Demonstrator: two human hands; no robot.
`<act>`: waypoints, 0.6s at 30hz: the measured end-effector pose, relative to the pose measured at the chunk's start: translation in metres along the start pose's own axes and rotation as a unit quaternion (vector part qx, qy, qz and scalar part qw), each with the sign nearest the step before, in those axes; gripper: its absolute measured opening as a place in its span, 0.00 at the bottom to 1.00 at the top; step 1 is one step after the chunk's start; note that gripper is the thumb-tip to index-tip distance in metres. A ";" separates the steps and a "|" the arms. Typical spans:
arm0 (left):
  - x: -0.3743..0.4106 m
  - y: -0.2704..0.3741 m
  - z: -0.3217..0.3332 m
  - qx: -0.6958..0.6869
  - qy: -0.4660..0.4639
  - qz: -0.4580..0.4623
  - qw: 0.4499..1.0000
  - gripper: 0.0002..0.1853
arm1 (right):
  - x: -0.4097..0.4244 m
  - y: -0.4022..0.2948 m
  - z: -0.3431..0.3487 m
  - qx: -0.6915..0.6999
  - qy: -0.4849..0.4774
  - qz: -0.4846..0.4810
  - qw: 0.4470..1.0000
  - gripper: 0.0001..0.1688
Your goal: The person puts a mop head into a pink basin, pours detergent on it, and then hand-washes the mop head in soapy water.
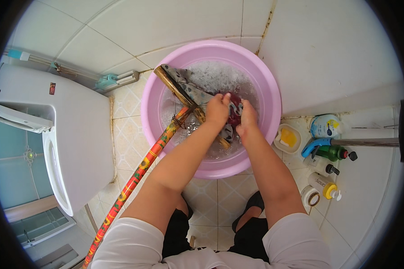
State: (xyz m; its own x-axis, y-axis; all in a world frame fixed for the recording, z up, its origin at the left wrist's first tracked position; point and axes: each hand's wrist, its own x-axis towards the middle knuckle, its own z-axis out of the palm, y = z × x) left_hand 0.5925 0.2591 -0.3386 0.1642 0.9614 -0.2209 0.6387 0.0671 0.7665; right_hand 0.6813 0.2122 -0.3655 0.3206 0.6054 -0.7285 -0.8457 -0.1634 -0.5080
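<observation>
A pink plastic basin [212, 174] on the floor holds murky, sudsy water. A T-shaped mop leans into it: the wooden crossbar [175, 86] lies slantwise across the basin. Its red sunflower-patterned handle [144, 163] is bound to the bar and runs out to the lower left. Grey patterned cloth [197, 93] is draped along the bar. Over the water my left hand [218, 110] grips the bunched cloth close to the bar. My right hand [248, 116] grips the same bunch, with a dark red cloth [235, 101] showing between the hands. My fingers partly hide the folds.
At right stand a soap dish [287, 138] with yellow soap, a green bottle [335, 153], pump bottles [320, 181] and a jar [310, 196]. A blue-headed tool [316, 144] juts in there. A white appliance [84, 134] stands left, and another mop [111, 80] leans behind it.
</observation>
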 end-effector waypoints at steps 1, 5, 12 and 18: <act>0.001 -0.007 0.001 -0.056 0.026 0.015 0.998 0.17 | 0.001 -0.001 0.000 -0.021 0.026 -0.022 0.999 0.19; -0.013 -0.017 0.005 -0.091 0.007 0.086 0.992 0.28 | 0.015 0.003 -0.010 -0.129 0.134 -0.132 0.974 0.28; -0.024 -0.020 0.005 0.195 -0.218 0.103 0.951 0.42 | 0.040 0.032 -0.028 -0.189 0.166 0.010 0.968 0.37; -0.022 -0.039 0.007 0.118 -0.150 0.100 0.977 0.34 | 0.042 0.037 -0.015 -0.096 0.115 0.016 0.989 0.40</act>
State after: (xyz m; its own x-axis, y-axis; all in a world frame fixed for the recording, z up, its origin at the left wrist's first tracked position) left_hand 0.5687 0.2336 -0.3680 0.4932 0.8253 -0.2749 0.7215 -0.2116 0.6592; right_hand 0.6701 0.2200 -0.4213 0.4025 0.4079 -0.8195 -0.7670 -0.3384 -0.5451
